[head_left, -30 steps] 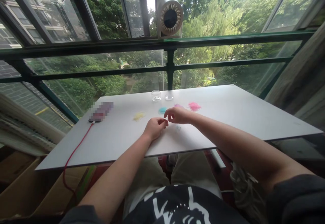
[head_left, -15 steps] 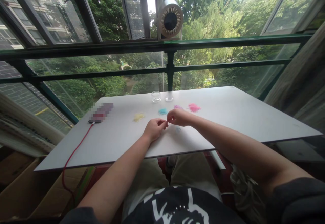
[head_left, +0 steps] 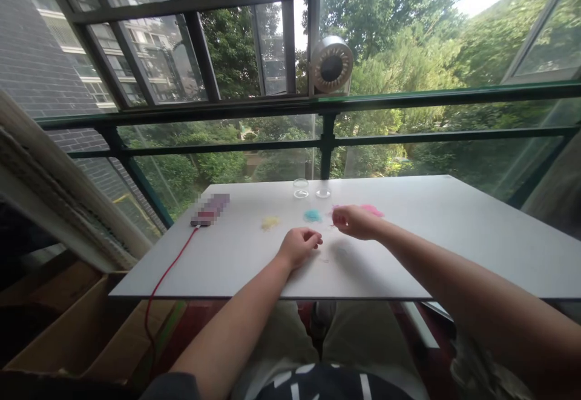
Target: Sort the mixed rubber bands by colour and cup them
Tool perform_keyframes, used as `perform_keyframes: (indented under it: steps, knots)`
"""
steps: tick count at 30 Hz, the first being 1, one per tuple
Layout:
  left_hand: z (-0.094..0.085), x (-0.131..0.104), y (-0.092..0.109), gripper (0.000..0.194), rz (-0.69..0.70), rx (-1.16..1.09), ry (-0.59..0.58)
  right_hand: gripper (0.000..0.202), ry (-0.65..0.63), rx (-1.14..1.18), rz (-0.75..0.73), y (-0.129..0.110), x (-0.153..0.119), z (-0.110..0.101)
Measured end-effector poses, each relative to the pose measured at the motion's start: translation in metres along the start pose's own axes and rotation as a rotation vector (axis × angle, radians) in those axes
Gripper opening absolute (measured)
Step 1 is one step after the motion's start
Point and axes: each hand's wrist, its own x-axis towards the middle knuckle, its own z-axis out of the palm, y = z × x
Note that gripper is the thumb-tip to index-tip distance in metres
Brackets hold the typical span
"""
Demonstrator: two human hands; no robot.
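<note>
Head view: the left hand (head_left: 299, 247) is rested on the white table (head_left: 218, 261), perhaps for steadiness; the right hand (head_left: 356, 221) is held near the teal pile (head_left: 312, 215) and pink pile (head_left: 373, 210), seemingly kept apart against mixing. Whether anything is pinched cannot be told.

A gap parts yellow pile (head_left: 270, 223) from blue pile (head_left: 312, 215), clear jar (head_left: 300, 189) behind

Small loose coloured piles lay flat on the counter (head_left: 195, 267).
The yellow pile (head_left: 270, 223) sat leftmost, the teal pile (head_left: 312, 215) right of it, then the partly hidden purple pile (head_left: 331, 212), with the pink pile (head_left: 374, 210) rightmost; pale bits (head_left: 324, 260) lay nearer.
</note>
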Motion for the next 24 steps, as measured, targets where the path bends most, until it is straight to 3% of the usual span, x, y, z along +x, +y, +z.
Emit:
perform_keyframes:
  steps: [5, 8, 10, 18, 24]
  knots:
    - [0.000, -0.002, -0.001, 0.028, -0.016, 0.041, -0.025, 0.014, 0.119, -0.025, 0.227, 0.055, 0.010, -0.017]
    - [0.001, -0.002, -0.001, 0.027, -0.024, 0.050, -0.034, 0.014, 0.147, -0.012, 0.421, 0.086, 0.014, -0.022]
    - [0.002, -0.002, -0.001, 0.028, -0.036, 0.043, -0.040, 0.013, 0.144, -0.013, 0.461, 0.099, 0.015, -0.023]
    - [0.001, -0.003, 0.001, 0.028, -0.021, 0.061, -0.038, 0.015, 0.062, 0.016, 0.486, 0.105, 0.021, -0.025]
    - [-0.001, -0.003, 0.001, 0.028, 0.021, 0.055, -0.054, 0.027, 0.055, 0.031, 0.415, 0.089, 0.025, -0.059]
